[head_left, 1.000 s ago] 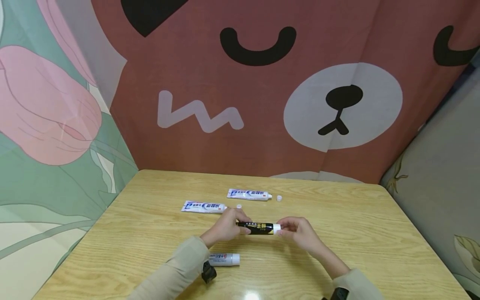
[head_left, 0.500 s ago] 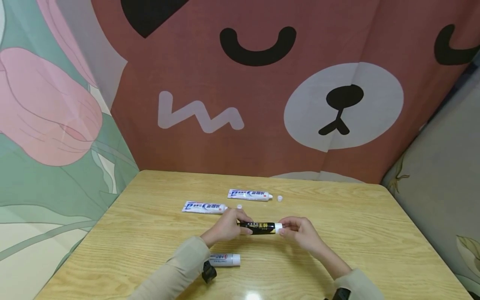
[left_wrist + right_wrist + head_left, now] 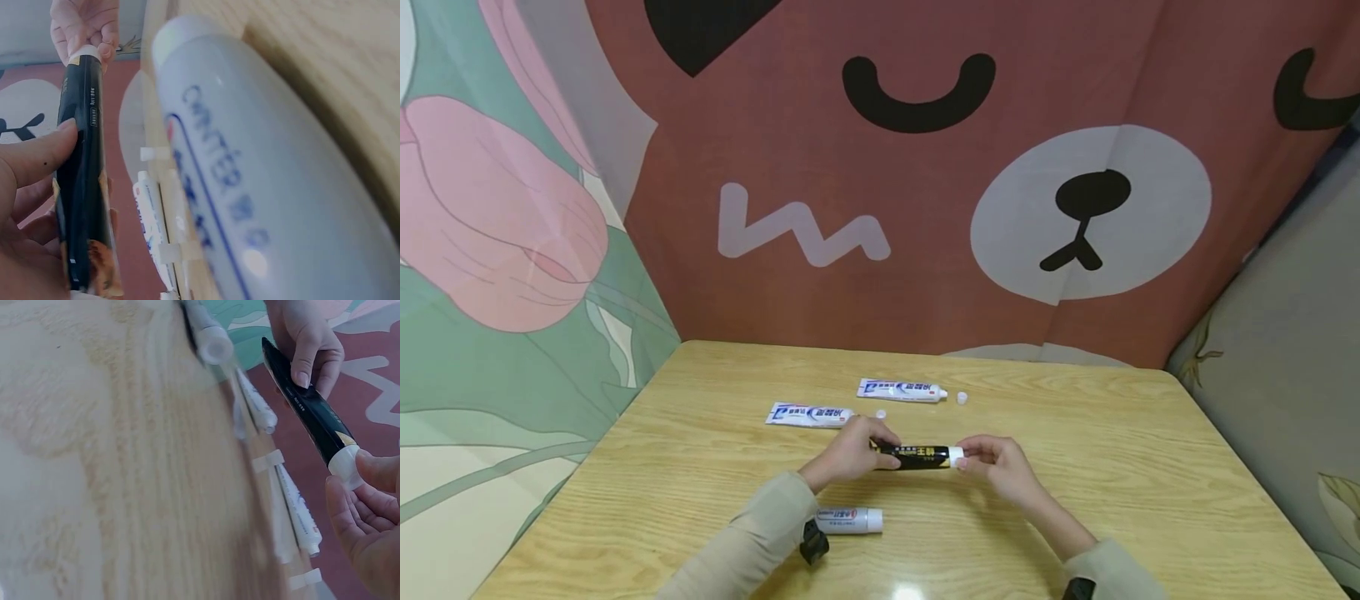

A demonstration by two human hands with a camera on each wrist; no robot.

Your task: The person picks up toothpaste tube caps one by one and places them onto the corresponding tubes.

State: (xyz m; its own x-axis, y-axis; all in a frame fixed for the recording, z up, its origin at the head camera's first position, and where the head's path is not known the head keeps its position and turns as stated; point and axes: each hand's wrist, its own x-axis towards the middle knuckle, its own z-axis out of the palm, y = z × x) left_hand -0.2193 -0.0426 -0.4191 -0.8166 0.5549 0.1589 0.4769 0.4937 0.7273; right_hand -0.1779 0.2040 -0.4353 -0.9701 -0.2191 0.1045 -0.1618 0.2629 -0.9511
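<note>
My left hand (image 3: 852, 450) grips a black toothpaste tube (image 3: 921, 457) round its body, thumb along the near side. At the tube's right end my right hand (image 3: 1003, 468) pinches its white cap (image 3: 345, 466) between thumb and fingers. The cap sits on the tube's end, and the tube is held above the table. In the left wrist view the black tube (image 3: 81, 169) runs from my left palm to the fingers of my right hand (image 3: 84, 25). A grey-white toothpaste tube (image 3: 848, 521), its white cap on, lies nearer, partly behind my left sleeve.
Two white-and-blue toothpaste tubes, one farther back (image 3: 902, 390) and one to the left (image 3: 808, 415), lie uncapped on the wooden table (image 3: 1112, 467). Beside their nozzles stand small white caps, one farther (image 3: 962, 398) and one nearer (image 3: 881, 414). A printed curtain (image 3: 790, 300) hangs behind the table.
The printing on the black tube has shifted slightly. Both hands keep nearly the same place and hold, and the other tubes and caps stay put.
</note>
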